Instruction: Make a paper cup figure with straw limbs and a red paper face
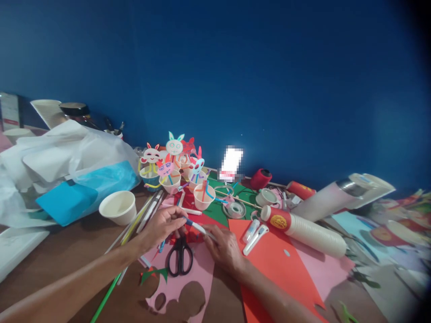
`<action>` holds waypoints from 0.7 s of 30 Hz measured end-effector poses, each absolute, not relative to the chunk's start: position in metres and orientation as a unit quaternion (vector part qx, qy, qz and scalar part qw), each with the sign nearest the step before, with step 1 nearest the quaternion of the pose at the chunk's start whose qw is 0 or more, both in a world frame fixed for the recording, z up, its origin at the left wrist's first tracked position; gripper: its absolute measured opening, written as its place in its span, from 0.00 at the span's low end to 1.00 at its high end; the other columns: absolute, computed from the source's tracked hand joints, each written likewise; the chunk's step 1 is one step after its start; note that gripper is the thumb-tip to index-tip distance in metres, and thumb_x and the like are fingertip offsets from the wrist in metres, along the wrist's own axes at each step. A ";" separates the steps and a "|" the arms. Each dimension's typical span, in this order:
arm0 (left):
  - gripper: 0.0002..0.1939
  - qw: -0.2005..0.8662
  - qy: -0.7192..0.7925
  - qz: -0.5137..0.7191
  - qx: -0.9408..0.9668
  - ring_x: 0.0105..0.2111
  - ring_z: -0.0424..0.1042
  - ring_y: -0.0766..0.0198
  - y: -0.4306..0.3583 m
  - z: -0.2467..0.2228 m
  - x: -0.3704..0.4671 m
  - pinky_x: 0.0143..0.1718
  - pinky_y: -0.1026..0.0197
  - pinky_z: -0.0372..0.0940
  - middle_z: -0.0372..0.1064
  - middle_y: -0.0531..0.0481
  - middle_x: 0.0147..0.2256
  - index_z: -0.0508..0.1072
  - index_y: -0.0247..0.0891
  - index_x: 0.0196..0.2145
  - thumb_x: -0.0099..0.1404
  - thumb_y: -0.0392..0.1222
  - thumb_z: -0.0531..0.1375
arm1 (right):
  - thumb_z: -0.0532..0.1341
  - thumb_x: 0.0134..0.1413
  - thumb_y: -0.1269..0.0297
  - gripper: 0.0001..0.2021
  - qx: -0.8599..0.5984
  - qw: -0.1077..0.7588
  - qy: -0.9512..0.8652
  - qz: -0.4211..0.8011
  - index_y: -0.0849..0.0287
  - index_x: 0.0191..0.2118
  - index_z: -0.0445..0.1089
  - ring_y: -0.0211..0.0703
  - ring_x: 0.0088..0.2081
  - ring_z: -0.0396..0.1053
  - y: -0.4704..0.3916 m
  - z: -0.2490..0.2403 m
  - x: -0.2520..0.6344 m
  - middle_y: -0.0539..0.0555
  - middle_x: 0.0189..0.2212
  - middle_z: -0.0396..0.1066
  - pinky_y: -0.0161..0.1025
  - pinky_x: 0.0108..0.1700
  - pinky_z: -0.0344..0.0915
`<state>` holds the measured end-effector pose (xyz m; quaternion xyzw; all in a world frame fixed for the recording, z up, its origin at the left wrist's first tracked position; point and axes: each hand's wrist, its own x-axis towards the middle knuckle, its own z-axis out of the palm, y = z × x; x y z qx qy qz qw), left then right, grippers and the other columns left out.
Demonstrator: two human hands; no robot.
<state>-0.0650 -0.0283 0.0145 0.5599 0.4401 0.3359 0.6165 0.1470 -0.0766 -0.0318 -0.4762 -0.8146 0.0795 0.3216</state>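
Observation:
Both hands hold a white marker (198,227) with a dark blue end, low over the middle of the table. My left hand (166,223) pinches the dark blue end, and my right hand (224,247) is closed around the white barrel. Black-handled scissors (180,260) lie just below, their blades partly hidden near my left hand. Beneath them is a pink paper sheet (198,280) with round holes cut out. Just beyond the hands stands a paper cup (204,197) with colored strips or straws in it.
Several cup figures with paper animal faces (174,147) stand behind. An empty paper cup (117,207) is at left, beside a blue sheet (89,190). To the right lie orange paper (279,264), a cutter knife (256,240) and a long stack of paper cups (313,233).

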 end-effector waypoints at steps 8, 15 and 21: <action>0.13 0.610 0.456 0.328 0.558 0.19 0.68 0.67 -0.031 0.013 -0.063 0.20 0.67 0.61 0.69 0.54 0.20 0.68 0.35 0.33 0.54 0.47 0.61 | 0.48 0.63 0.63 0.12 -0.469 0.310 -0.814 0.146 0.60 0.45 0.66 0.41 0.27 0.72 -0.077 -0.028 0.147 0.53 0.27 0.74 0.34 0.28 0.62; 0.13 0.609 0.447 0.301 0.582 0.20 0.70 0.65 -0.028 0.002 -0.065 0.21 0.65 0.62 0.72 0.51 0.21 0.69 0.35 0.33 0.55 0.47 0.61 | 0.48 0.64 0.62 0.12 -0.470 0.311 -0.795 0.222 0.58 0.43 0.66 0.38 0.22 0.68 -0.081 -0.025 0.146 0.50 0.24 0.71 0.32 0.25 0.60; 0.12 0.627 0.416 0.292 0.591 0.20 0.72 0.64 -0.027 -0.004 -0.066 0.24 0.63 0.65 0.73 0.50 0.21 0.68 0.35 0.31 0.54 0.47 0.62 | 0.48 0.64 0.61 0.12 -0.472 0.304 -0.798 0.220 0.56 0.43 0.67 0.38 0.23 0.69 -0.083 -0.029 0.146 0.50 0.25 0.73 0.32 0.26 0.62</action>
